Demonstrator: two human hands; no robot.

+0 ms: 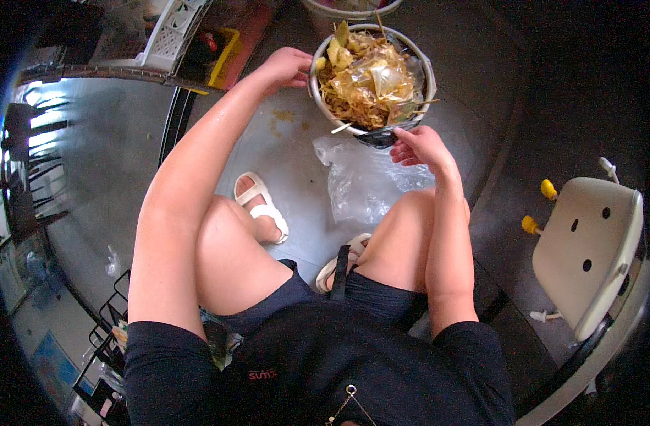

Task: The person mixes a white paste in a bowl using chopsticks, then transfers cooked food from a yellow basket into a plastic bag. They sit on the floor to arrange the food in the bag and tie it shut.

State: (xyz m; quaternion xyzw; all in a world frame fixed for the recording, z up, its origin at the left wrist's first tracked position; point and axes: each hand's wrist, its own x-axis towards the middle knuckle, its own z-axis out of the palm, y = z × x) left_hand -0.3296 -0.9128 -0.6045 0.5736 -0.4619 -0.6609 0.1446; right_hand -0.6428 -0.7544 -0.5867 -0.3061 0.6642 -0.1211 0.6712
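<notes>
A round bin (313, 88) with a pale rim and a black liner stands before me, heaped with food waste, clear plastic and thin wooden skewers. At the far left of its rim is my left hand (290, 68), its fingers against the outer side and partly hidden. My right hand (422, 147) pinches the bunched edge of the black plastic liner (377, 139) at the near right of the rim. A crumpled clear plastic bag (351, 183) lies on the floor between the bin and my right knee.
Another round container (351, 11) stands beyond the bin. At the right is a white plastic chair (586, 250) with yellow-tipped parts beside it. A shelf with a white plastic basket (170, 37) and a yellow tray (222, 58) is at upper left. Yellowish spills (282, 116) mark the floor. A black wire rack stands lower left.
</notes>
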